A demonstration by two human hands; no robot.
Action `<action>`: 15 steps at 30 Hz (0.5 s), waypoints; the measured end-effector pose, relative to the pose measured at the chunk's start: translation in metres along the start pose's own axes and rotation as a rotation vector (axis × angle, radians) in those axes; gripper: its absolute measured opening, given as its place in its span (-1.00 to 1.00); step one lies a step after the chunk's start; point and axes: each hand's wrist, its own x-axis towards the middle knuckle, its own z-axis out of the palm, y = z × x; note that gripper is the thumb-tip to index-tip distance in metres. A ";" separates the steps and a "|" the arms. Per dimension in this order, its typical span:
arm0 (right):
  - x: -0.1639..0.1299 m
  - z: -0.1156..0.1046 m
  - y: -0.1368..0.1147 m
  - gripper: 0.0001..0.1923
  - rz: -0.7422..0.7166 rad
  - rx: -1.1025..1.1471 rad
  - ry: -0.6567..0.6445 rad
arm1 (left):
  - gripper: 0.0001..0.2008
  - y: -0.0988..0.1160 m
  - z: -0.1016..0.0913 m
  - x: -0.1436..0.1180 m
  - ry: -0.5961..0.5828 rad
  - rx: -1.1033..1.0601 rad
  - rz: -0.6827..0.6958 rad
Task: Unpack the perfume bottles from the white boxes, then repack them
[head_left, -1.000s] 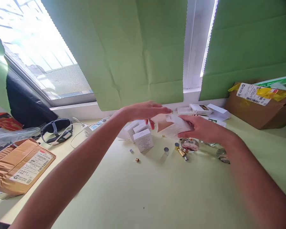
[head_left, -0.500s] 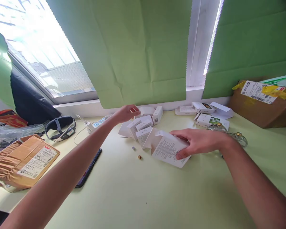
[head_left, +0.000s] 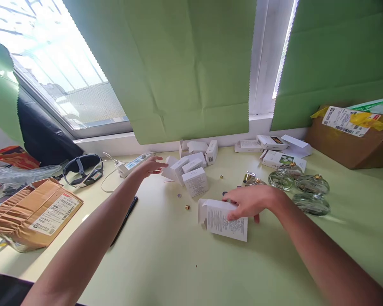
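Note:
My right hand (head_left: 252,203) has its thumb on the printed face of a white cardboard box (head_left: 226,223), its other fingers partly hidden at the far edge. The box's left end stands open, with a flap out. My left hand (head_left: 149,166) is held open, fingers apart, just left of a cluster of white boxes (head_left: 194,182), holding nothing. Two small caps, one gold (head_left: 187,207) and one pale purple (head_left: 179,196), lie in front of that cluster. Several round glass bottles (head_left: 312,184) with gold necks sit beyond my right wrist.
More white boxes (head_left: 284,160) lie by the wall at right, near a brown carton (head_left: 351,146). To the left are a brown paper package (head_left: 54,212), a black headband-like device (head_left: 83,170), a power strip (head_left: 130,165) and a phone (head_left: 124,223) partly under my left forearm.
My right hand has drawn the white box nearer and turned it slightly, away from the cluster. My left hand has moved left, off the boxes. More glass bottles now show.

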 end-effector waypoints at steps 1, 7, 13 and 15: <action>-0.003 -0.001 -0.001 -0.52 0.021 -0.014 0.016 | -0.39 0.002 -0.003 0.001 0.011 -0.009 0.002; -0.016 -0.004 -0.002 -0.36 0.098 -0.066 0.147 | -0.38 0.027 -0.019 -0.008 0.034 -0.014 0.091; -0.033 -0.017 0.005 -0.29 -0.036 0.067 0.306 | -0.57 0.075 -0.036 -0.037 0.165 -0.007 0.282; -0.040 -0.024 0.011 -0.28 -0.070 0.162 0.394 | -0.62 0.095 -0.044 -0.059 0.161 -0.026 0.387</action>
